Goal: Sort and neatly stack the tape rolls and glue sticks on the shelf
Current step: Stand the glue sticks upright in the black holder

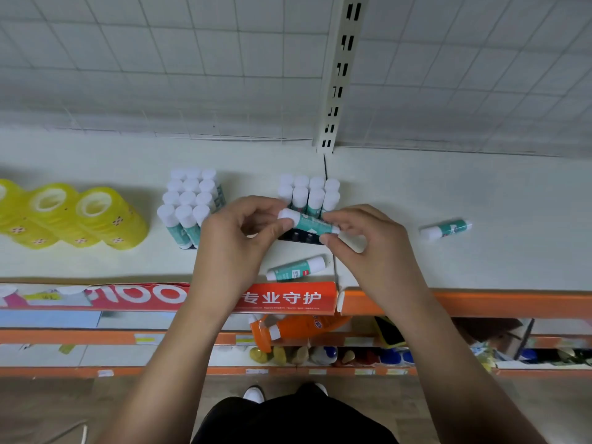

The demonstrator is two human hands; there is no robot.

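Both hands pinch one glue stick (308, 223) sideways, left hand (237, 241) on its white cap, right hand (368, 248) on its base, a half-filled tray (299, 237) just beneath the grip

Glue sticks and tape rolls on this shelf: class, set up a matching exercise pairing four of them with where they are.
Things:
1. yellow tape rolls
2. full block of glue sticks
3. held glue stick
4. lone glue stick

Places:
A. lying far right on the shelf
B. between both hands
C. far left on the shelf
D. standing just left of the left hand

Pairs: 1-C, 2-D, 3-B, 4-A
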